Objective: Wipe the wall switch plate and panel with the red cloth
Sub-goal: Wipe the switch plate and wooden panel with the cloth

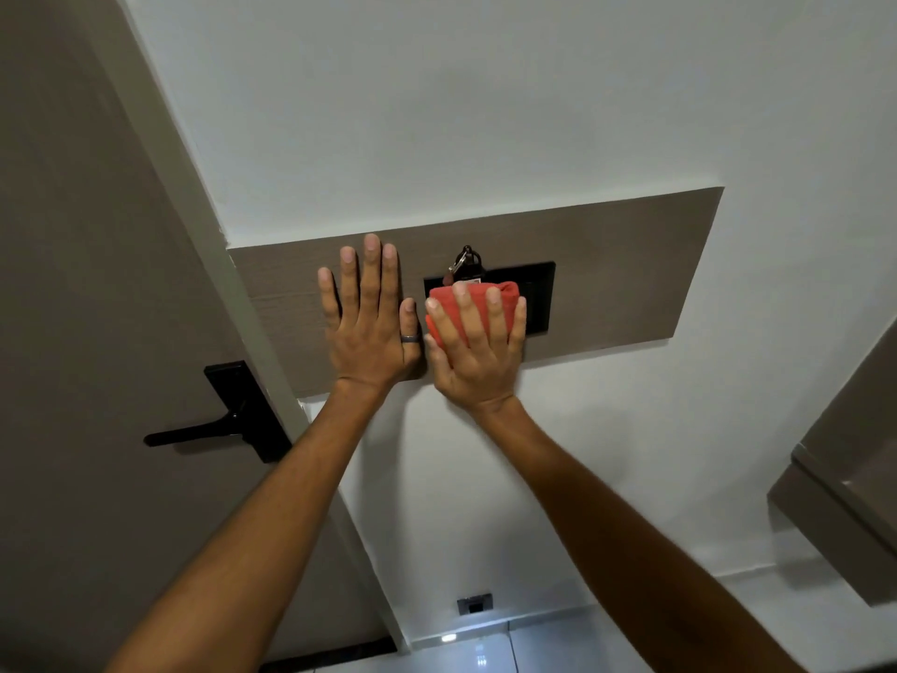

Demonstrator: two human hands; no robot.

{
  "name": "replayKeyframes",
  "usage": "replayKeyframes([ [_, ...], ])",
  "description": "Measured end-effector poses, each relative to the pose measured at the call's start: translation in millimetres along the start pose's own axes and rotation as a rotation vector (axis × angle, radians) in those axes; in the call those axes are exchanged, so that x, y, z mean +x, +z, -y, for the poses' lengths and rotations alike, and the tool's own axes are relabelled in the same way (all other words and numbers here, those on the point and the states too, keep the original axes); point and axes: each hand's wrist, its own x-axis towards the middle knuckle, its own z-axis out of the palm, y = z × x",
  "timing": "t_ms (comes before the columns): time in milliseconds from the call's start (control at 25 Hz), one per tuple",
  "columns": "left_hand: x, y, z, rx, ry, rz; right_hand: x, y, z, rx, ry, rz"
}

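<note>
Two hands flat on the wall, cloth parked on the switch plate

Both hands are up on the brown panel (621, 264) right now. The left hand (371, 327) is spread wide, palm flat against the panel, holding nothing, looks like it's just bracing. The right hand (473, 347) has its fingers splayed too, pressing the folded red cloth (473, 303) onto the black switch plate (536, 298), covering its left part.

So the person looks to be mid-wipe on the plate itself. The right half of the plate and the long stretch of panel beyond it are probably next, which means a sideways sweep to the right.

Room-wise: lots of open panel on the right before it ends at the white wall (485, 114). Something small with a metal clip (467, 262) sticks out at the plate's top edge, touching or just above the cloth, so an upward stroke could snag it. On the left, the bracing hand sits right beside the cloth, and the door frame (252, 303) is just past that.
</note>
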Motion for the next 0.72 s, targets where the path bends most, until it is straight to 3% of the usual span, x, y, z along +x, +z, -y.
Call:
replayKeyframes([
  [40, -2, 1, 1, 0.0, 0.013, 0.003, -5, 2, -2, 0.009, -0.034, 0.007],
  [160, -1, 1, 3, 0.026, 0.007, 0.003, 1, 0, 5, 0.053, 0.093, -0.017],
  [280, -4, 3, 1, -0.022, 0.018, 0.001, -7, 1, -4, 0.018, -0.102, 0.016],
  [400, -1, 2, 2, -0.01, -0.005, 0.003, -2, 3, -2, 0.071, 0.066, -0.001],
  [440, -1, 2, 1, -0.031, -0.006, 0.0, -6, 4, -7, 0.061, 0.04, 0.005],
  [560, -4, 4, 4, 0.01, 0.014, 0.0, -10, 5, -41, 0.038, -0.277, -0.004],
  [720, -6, 0, 9, -0.027, 0.043, -0.003, -12, 5, -78, 0.018, -0.332, -0.049],
])
